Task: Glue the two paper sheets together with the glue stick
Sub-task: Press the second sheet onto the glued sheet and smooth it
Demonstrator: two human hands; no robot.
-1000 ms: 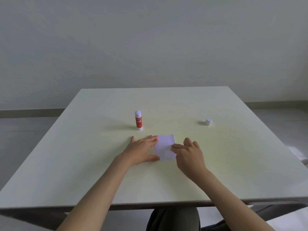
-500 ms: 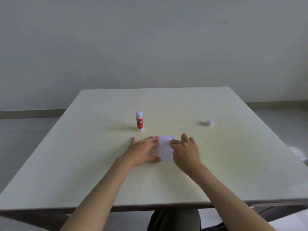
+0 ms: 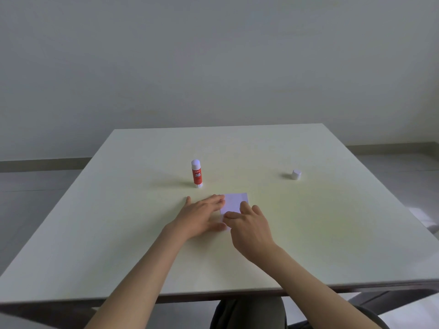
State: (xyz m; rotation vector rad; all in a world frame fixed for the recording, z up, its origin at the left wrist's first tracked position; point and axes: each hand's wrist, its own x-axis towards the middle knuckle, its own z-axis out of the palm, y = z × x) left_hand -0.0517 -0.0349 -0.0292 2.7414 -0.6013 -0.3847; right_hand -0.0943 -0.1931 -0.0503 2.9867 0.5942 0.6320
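With both hands flat on the paper (image 3: 234, 201), the pressing step looks to be in hand: the sheets seem already stacked, though only one face shows. Left hand (image 3: 202, 216) lies open, fingers spread, pinning the 9 o'clock edge; right hand (image 3: 251, 227) is loosely open, fingertips rubbing the near part, gripping nothing. Glue stick (image 3: 196, 173) stands uncapped at 11 o'clock, cap (image 3: 296, 174) at 1 o'clock on the counter (image 3: 332, 233). Next probably calls for firm, even smoothing outward.
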